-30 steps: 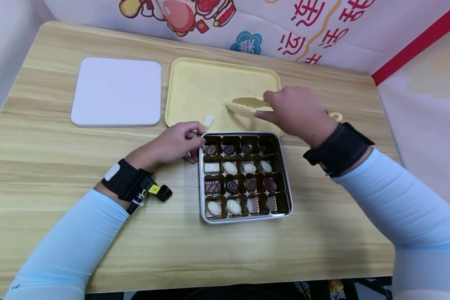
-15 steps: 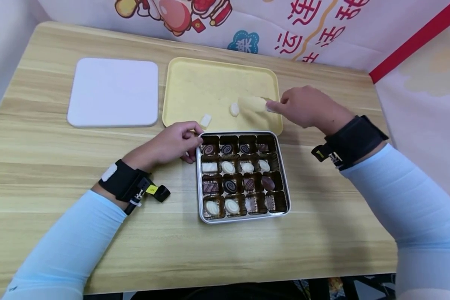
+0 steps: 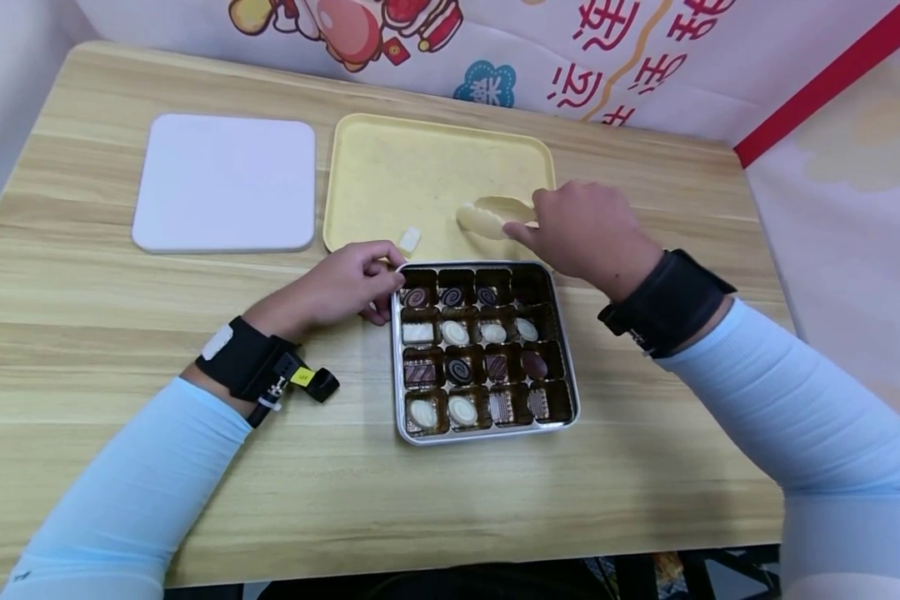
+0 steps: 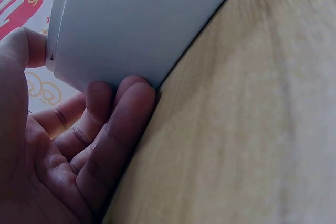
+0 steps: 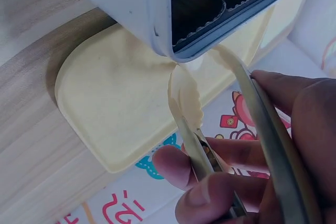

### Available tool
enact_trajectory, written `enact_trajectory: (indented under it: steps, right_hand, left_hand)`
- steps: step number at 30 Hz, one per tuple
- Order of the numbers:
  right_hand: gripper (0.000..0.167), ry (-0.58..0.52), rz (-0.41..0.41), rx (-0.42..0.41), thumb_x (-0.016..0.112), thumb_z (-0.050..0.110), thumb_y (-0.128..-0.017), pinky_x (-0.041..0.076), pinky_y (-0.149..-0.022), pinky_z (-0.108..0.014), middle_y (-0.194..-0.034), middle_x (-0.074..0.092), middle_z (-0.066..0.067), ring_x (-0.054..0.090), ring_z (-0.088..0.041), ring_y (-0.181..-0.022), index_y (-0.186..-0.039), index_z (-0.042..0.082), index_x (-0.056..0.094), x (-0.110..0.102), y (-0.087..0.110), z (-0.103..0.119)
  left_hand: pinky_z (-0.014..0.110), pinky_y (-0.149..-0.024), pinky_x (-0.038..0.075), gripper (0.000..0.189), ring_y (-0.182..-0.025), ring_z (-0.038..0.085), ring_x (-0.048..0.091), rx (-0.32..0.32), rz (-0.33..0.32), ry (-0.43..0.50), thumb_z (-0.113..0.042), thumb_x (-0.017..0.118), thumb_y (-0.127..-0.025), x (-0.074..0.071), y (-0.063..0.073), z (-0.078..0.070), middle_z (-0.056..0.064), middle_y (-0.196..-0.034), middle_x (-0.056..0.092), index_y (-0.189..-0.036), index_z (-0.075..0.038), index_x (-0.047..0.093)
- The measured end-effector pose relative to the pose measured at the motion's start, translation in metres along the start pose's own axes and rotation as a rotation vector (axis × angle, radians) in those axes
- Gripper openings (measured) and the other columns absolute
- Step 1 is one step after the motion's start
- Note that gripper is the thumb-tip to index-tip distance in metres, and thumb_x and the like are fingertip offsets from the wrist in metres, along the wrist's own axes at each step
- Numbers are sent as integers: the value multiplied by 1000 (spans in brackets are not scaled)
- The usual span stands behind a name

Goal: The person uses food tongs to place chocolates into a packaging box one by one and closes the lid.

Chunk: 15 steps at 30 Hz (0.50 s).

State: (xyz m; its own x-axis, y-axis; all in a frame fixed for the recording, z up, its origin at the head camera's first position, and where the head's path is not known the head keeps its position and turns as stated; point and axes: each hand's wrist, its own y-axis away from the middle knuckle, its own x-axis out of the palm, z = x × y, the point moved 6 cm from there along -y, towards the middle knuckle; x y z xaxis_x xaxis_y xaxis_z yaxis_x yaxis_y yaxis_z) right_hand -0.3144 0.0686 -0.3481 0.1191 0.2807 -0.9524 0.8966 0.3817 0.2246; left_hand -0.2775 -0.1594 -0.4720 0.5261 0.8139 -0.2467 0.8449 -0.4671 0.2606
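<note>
A silver chocolate box (image 3: 487, 435) with a dark, divided insert stands mid-table, holding rows of dark and white chocolates (image 3: 455, 333). My left hand (image 3: 348, 287) grips its far left corner. In the left wrist view, fingertips (image 4: 137, 95) press the box's side and the thumb lies at its rim. My right hand (image 3: 588, 233) holds cream-tipped tongs (image 3: 483, 222), spread apart low over the cream tray (image 3: 412, 167). Between the tips, a white piece (image 5: 195, 64) shows in the right wrist view, partly hidden by the box corner. A rectangular white chocolate (image 3: 409, 240) lies at the tray's near edge.
A flat white board (image 3: 225, 185) lies left of the tray on the wooden table (image 3: 285, 500). Behind the table's far edge hangs a printed white backdrop (image 3: 517, 33). The box stands against the tray's near side and overlaps it in the head view.
My right hand turned the tongs aside, baring an oval white chocolate on the tray, then swung back left with the tongs spread over that spot. My left hand stays on the box corner.
</note>
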Motion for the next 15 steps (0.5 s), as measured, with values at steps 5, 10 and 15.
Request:
enact_trajectory:
  steps: [5, 10, 15]
  right_hand:
    - [56, -42, -30, 7, 46, 56, -101, 45, -48, -44, -68, 56, -10, 58, -29, -63, -86, 4, 58, -3, 15, -6]
    - [58, -116, -74, 6, 48, 56, -101, 51, -58, -49, -79, 67, -13, 63, -30, -66, -111, 1, 64, -13, 59, -14]
    - [56, -157, -80, -38, 51, 59, -98, 43, -49, -35, -74, 65, -3, 54, -16, -58, -123, 10, 64, -19, 120, -13]
  left_hand:
    - [40, -68, 64, 22, -70, 26, 66, -4, 6, 9, -19, 53, -101, 1, 0, -1, 11, -77, 63, -117, -5, 56]
    - [40, -68, 64, 20, -71, 28, 67, -7, 10, 3, -19, 52, -101, 2, -1, 0, 12, -79, 64, -115, -6, 56]
    - [41, -68, 64, 18, -71, 29, 68, -15, 5, -8, -20, 51, -102, -1, 1, -1, 13, -81, 65, -114, -8, 57]
